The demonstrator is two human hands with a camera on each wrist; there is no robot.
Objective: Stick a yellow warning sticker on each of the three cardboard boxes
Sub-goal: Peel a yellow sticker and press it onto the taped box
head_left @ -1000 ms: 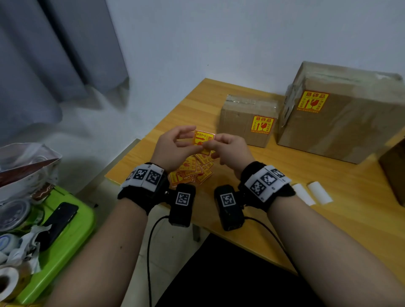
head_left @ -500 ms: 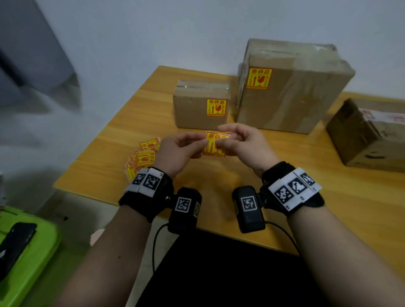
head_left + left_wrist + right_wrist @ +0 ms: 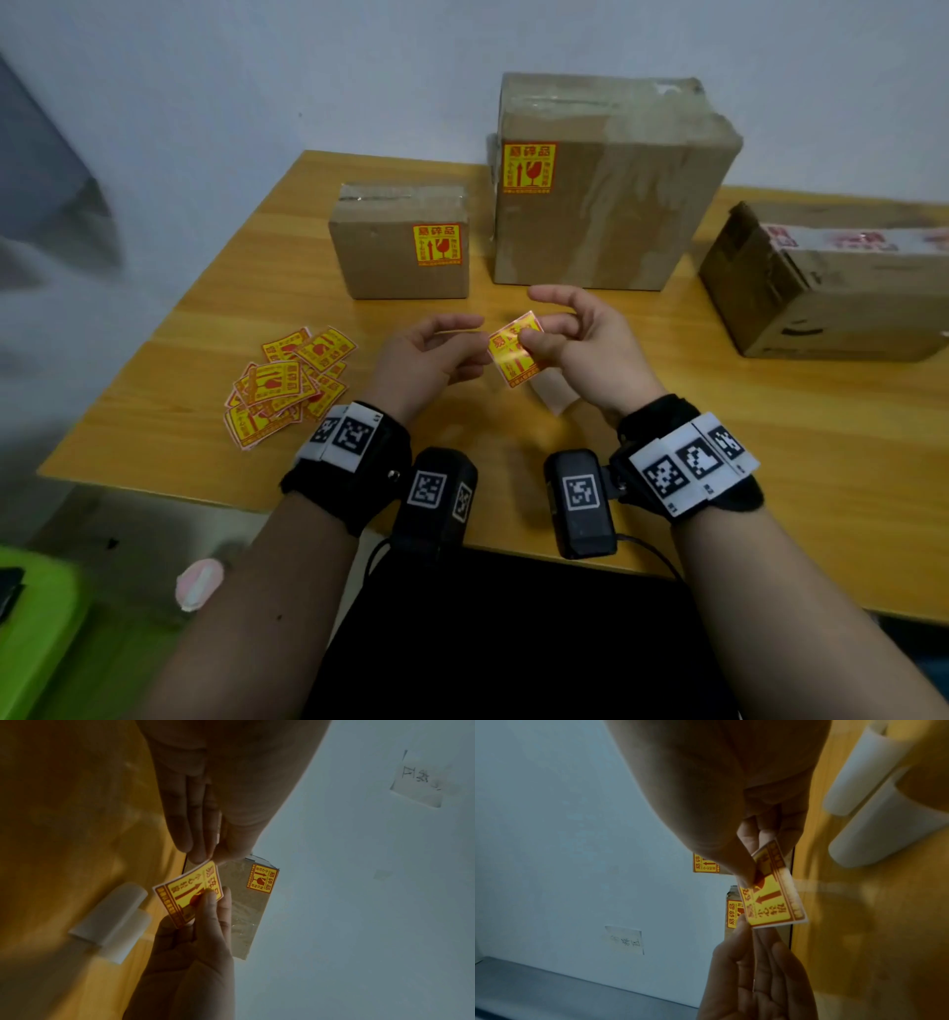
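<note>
The table [image 3: 770, 462] is smooth, yellowish wood grain with a slight sheen. The three boxes — small [image 3: 380, 257], large [image 3: 642, 205] and dark [image 3: 832, 308] — are matt brown cardboard, the large one creased under glossy clear tape. The held sticker [image 3: 513, 354] is glossy yellow paper — curled backing strips [image 3: 110, 923] look matt white.

The third cardboard box [image 3: 832, 288] runs off the head view's right edge, and the print on its top tape is smeared. The right hand [image 3: 580, 344] covers part of the held sticker [image 3: 513, 349]; whether its backing is coming away cannot be told. Both wrist views are dim, and each hand's grip there hides the sticker's corners. The small print on the loose stickers [image 3: 287, 385] is too fine to read. White backing strips [image 3: 557, 395] lie half hidden under the right hand.
</note>
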